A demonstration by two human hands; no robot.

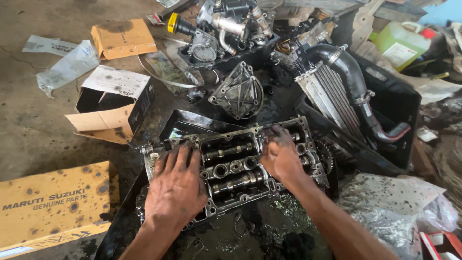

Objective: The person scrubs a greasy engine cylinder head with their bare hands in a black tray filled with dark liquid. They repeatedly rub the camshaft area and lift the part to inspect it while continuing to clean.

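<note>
head cam | 1 view | looks steeply down, close, over cylinder head (236, 168) on floor

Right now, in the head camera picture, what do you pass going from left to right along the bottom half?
Yellow cardboard box → left hand → oily engine part → right hand → crumpled plastic sheet.

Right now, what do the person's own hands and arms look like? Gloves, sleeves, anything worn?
Both are bare: no gloves, no sleeves in view, no watch or rings that I can see. The left hand and right hand are smeared with dark oily grime, heaviest on the fingers and knuckles. Forearms are uncovered to the frame's edge.
</note>
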